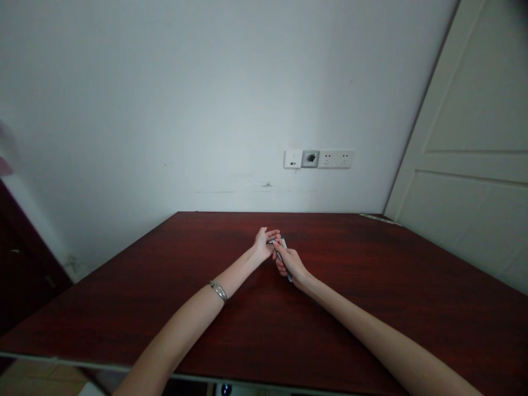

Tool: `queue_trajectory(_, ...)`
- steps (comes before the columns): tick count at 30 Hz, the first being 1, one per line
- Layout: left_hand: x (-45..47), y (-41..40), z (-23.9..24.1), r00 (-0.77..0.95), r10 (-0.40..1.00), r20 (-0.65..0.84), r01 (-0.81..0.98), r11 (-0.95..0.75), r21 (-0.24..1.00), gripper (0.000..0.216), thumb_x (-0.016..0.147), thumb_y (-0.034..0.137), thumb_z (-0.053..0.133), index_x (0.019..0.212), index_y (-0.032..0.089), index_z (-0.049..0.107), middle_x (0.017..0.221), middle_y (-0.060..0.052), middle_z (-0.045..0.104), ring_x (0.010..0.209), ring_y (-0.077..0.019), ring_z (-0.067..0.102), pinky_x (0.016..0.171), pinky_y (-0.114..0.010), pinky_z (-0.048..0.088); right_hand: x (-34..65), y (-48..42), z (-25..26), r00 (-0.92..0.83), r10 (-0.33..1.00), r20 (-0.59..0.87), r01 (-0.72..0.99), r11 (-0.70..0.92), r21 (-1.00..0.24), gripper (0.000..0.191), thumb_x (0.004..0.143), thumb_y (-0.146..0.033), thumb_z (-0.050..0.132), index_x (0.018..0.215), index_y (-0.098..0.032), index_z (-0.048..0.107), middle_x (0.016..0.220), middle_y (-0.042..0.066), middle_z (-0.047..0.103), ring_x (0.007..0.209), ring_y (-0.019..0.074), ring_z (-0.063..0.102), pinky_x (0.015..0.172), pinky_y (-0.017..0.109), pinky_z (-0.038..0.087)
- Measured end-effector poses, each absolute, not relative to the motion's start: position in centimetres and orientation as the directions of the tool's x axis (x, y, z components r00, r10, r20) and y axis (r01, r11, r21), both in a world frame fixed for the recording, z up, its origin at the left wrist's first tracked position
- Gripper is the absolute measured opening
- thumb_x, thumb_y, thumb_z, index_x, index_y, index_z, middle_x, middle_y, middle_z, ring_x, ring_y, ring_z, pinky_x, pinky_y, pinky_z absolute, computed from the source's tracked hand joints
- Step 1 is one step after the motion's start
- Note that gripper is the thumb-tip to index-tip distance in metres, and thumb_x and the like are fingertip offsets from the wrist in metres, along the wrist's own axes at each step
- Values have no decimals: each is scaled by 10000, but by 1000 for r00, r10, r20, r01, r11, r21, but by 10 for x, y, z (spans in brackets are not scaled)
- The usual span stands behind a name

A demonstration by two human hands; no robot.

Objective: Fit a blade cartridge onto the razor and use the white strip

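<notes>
Over the middle of the dark red table [231,247], my two hands meet. My right hand [291,263] is wrapped around a slim, light grey and white handheld object [284,242] with a dark upper end; its exact kind is too small to make out. Beside it, my left hand [264,245] is turned palm up with its fingers stretched out to the right. A small dark, shiny piece [270,241] shows between the left palm and the right fingertips; I cannot tell whether it belongs to the held object. A silver bracelet [219,291] circles my left forearm.
The table's far edge meets a white wall [226,110] carrying a row of sockets and switches [318,159]. A pale panelled door [470,132] stands along the right side. A thin pale strip [379,219] lies at the far right corner. Tiled floor [41,377] shows at lower left.
</notes>
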State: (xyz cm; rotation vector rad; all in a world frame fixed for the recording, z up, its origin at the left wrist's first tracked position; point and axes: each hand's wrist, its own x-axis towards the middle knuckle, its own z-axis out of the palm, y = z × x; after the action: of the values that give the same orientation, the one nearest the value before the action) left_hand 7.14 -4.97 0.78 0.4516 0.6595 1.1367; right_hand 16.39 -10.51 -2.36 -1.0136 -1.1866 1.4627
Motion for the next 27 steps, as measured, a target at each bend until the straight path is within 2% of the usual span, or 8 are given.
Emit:
queue_trajectory(12, 75, -54, 13, 146, 967, -208, -668, 251, 700, 370, 888, 289, 247, 738, 98, 527, 451, -25, 461, 357, -116, 410, 409, -232, 352, 161, -105, -25, -147, 987, 58, -137, 38, -990, 444, 710, -581, 525, 552, -176, 437, 347, -85, 330, 267, 31, 256, 271, 168, 180)
queue_trajectory(24, 73, -50, 12, 253, 949, -185, -619, 306, 723, 344, 861, 256, 312, 705, 84, 566, 510, -72, 527, 420, -133, 473, 458, -249, 404, 165, -102, -27, -172, 980, 101, -224, 61, -973, 463, 696, -618, 522, 587, -173, 456, 360, -91, 319, 285, 27, 242, 279, 156, 177)
queue_trajectory(27, 73, -54, 15, 258, 941, -218, -614, 334, 716, 339, 858, 252, 313, 722, 82, 573, 514, -72, 527, 436, -146, 492, 446, -246, 395, 165, -102, -27, -171, 980, 103, -240, 60, -969, 475, 701, -632, 510, 592, -173, 455, 356, -93, 310, 283, 26, 232, 281, 155, 170)
